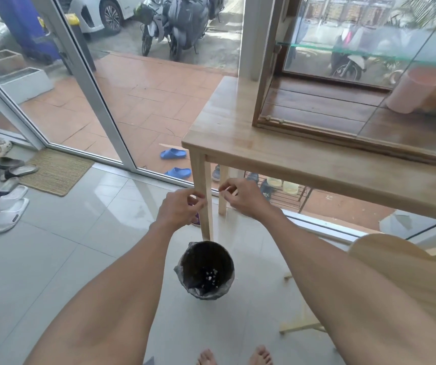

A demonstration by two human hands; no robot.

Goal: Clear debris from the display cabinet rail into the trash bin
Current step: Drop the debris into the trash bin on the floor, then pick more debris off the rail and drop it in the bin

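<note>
A small round trash bin (224, 283) with a black liner stands on the floor by the table leg, with white crumbs of debris (210, 274) at its bottom. Both my hands hover above and just beyond it. My left hand (181, 208) has its fingers curled, with thumb and fingertips pinched together. My right hand (240, 197) is pinched the same way; whether the pale speck at its fingertips is debris is too small to tell. The glass display cabinet (343, 61) sits on the wooden table at upper right, its wooden bottom rail (317, 137) along the front.
The wooden table (251, 143) juts out over the bin, its leg (205, 196) right between my hands. A round wooden stool (396, 264) is at right. Shoes (11, 206) and a doormat (56, 171) lie at left by the glass doors. My bare feet (235, 356) are below the bin.
</note>
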